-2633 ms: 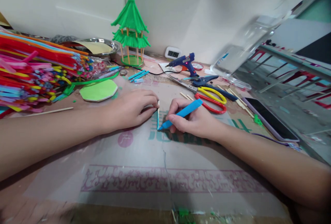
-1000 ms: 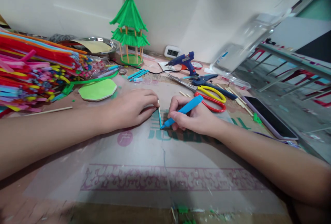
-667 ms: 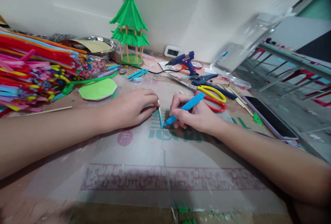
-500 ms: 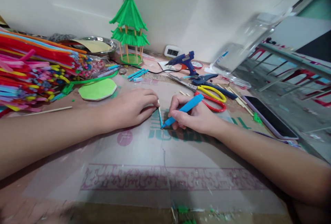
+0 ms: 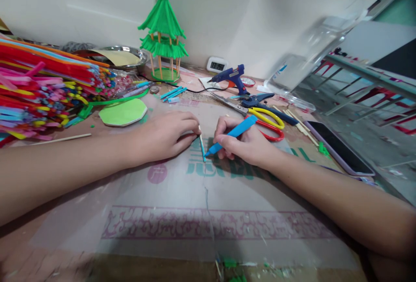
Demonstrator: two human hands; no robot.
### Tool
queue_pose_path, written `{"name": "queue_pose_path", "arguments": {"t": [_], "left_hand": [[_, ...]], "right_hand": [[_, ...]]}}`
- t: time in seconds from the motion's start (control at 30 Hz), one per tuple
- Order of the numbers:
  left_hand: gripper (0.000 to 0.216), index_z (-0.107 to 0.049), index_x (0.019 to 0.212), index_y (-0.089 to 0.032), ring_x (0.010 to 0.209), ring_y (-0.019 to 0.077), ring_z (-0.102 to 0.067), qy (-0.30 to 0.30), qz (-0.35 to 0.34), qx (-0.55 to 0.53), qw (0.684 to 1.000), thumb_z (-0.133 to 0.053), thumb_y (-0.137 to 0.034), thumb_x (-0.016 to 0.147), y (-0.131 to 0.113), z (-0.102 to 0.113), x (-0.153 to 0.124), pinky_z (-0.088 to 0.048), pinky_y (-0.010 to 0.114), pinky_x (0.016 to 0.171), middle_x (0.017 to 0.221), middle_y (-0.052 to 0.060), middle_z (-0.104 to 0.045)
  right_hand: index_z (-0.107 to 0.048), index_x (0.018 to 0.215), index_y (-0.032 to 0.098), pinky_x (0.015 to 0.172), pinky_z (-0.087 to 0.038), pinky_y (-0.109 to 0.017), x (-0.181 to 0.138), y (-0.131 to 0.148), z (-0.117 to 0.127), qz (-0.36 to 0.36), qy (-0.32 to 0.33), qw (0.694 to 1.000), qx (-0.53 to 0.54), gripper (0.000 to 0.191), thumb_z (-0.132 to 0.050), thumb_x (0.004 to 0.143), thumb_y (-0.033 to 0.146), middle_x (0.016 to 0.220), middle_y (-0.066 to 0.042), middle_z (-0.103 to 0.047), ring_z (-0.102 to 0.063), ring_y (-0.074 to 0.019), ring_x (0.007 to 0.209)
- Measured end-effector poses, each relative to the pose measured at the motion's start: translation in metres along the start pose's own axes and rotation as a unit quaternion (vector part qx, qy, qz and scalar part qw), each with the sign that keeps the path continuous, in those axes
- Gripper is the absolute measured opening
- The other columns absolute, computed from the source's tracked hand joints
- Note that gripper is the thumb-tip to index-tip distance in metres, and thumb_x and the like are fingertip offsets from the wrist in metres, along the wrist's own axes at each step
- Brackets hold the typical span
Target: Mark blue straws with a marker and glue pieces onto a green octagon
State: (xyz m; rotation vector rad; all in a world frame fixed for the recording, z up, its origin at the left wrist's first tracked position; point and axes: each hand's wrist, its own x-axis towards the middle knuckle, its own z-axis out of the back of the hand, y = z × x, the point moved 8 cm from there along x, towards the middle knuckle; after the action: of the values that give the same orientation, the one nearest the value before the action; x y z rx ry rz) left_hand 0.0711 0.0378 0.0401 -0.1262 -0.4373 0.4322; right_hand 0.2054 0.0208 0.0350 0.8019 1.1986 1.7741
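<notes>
stick [image 5: 202, 146] on plastic sheet [image 5: 247, 193], near end toward me, slightly right; my left hand [image 5: 170, 134] pinches far end, right hand [image 5: 242, 147] clamps blue marker [image 5: 239, 129], tip down-left at stick; green lettering [image 5: 192, 169] unreadable.

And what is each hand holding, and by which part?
Left hand: thin, part-blue wooden stick, fingertips at its pale far end. Right hand: blue plastic marker, by its lower barrel.

Blue marker [image 5: 231, 135] against part-blue stick [image 5: 202, 144]
</notes>
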Motion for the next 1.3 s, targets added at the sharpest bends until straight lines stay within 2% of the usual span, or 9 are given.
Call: {"name": "queue_pose_path", "arguments": {"t": [0.2,0.33,0.47,0.7,0.87,0.97,1.13,1.3], "left_hand": [[0.027,-0.071,0.105,-0.015,0.105,0.0249,-0.071,0.002,-0.003,-0.011,1.0,-0.046,-0.025,0.105,0.0001,0.0,-0.0015,-0.055,0.038,0.092,0.115,0.012,-0.074],[0.027,-0.071,0.105,-0.016,0.105,0.025,-0.071,0.003,0.0,-0.009,1.0,-0.046,-0.026,0.105,0.0013,-0.0014,-0.0014,-0.055,0.038,0.092,0.115,0.011,-0.075],[0.026,-0.071,0.104,-0.016,0.104,0.0248,-0.071,0.001,0.0,-0.009,1.0,-0.047,-0.025,0.104,0.0011,-0.0015,-0.0009,-0.055,0.038,0.091,0.115,0.011,-0.075],[0.025,-0.072,0.105,-0.017,0.104,0.0243,-0.071,-0.001,0.003,0.0,1.0,-0.048,-0.024,0.104,0.0007,0.0003,-0.0016,-0.055,0.037,0.091,0.115,0.01,-0.075],[0.024,-0.072,0.101,-0.017,0.108,0.0243,-0.071,-0.02,-0.014,0.011,1.0,-0.049,-0.023,0.104,-0.0022,0.0035,-0.0024,-0.055,0.037,0.093,0.124,0.011,-0.073],[0.024,-0.072,0.106,-0.016,0.105,0.0245,-0.071,-0.009,-0.011,0.014,1.0,-0.048,-0.022,0.104,-0.0019,0.0021,-0.0021,-0.055,0.038,0.093,0.116,0.01,-0.076],[0.027,-0.075,0.112,-0.017,0.107,0.0247,-0.071,-0.01,-0.028,0.009,1.0,-0.049,-0.022,0.104,-0.0031,0.0021,-0.0022,-0.055,0.037,0.094,0.117,0.01,-0.076],[0.026,-0.076,0.107,-0.016,0.103,0.0242,-0.072,-0.017,-0.03,0.003,0.999,-0.051,-0.022,0.104,-0.0021,0.0016,-0.0028,-0.056,0.037,0.09,0.116,0.01,-0.076]], "right_hand": [[-0.056,0.078,0.02,0.04,-0.04,-0.017,-0.0006,0.0023,-0.0047,0.003,0.028,1.0,-0.002,0.014,-0.066,0.087,0.023,0.055,0.004,-0.065,-0.055,-0.0089,0.043],[-0.055,0.078,0.021,0.039,-0.039,-0.017,-0.0008,0.0008,-0.0019,-0.001,0.007,1.0,-0.001,0.014,-0.066,0.087,0.024,0.055,0.004,-0.065,-0.053,-0.0084,0.042],[-0.056,0.079,0.021,0.04,-0.04,-0.017,-0.0004,-0.0002,-0.0042,0.0,0.018,1.0,0.003,0.013,-0.066,0.087,0.023,0.055,0.004,-0.065,-0.054,-0.0087,0.042],[-0.053,0.077,0.022,0.039,-0.039,-0.017,0.0008,0.0004,-0.0003,-0.02,-0.019,1.0,-0.005,0.015,-0.066,0.083,0.024,0.054,0.004,-0.065,-0.051,-0.008,0.041],[-0.053,0.077,0.022,0.04,-0.04,-0.018,0.0003,0.0028,-0.0004,-0.009,-0.011,1.0,-0.015,0.015,-0.066,0.085,0.025,0.055,0.004,-0.065,-0.052,-0.0083,0.042],[-0.054,0.078,0.022,0.04,-0.04,-0.018,0.0005,0.0026,-0.0004,-0.006,-0.01,1.0,-0.017,0.015,-0.066,0.085,0.025,0.056,0.004,-0.065,-0.053,-0.0086,0.042],[-0.054,0.078,0.021,0.04,-0.039,-0.017,-0.0001,0.0001,-0.0006,-0.014,-0.011,1.0,-0.009,0.016,-0.068,0.085,0.025,0.056,0.004,-0.064,-0.052,-0.0082,0.042],[-0.055,0.078,0.021,0.04,-0.039,-0.017,-0.0022,-0.002,-0.0058,-0.022,0.026,0.999,0.003,0.016,-0.068,0.086,0.026,0.055,0.005,-0.064,-0.053,-0.0085,0.043]]}}
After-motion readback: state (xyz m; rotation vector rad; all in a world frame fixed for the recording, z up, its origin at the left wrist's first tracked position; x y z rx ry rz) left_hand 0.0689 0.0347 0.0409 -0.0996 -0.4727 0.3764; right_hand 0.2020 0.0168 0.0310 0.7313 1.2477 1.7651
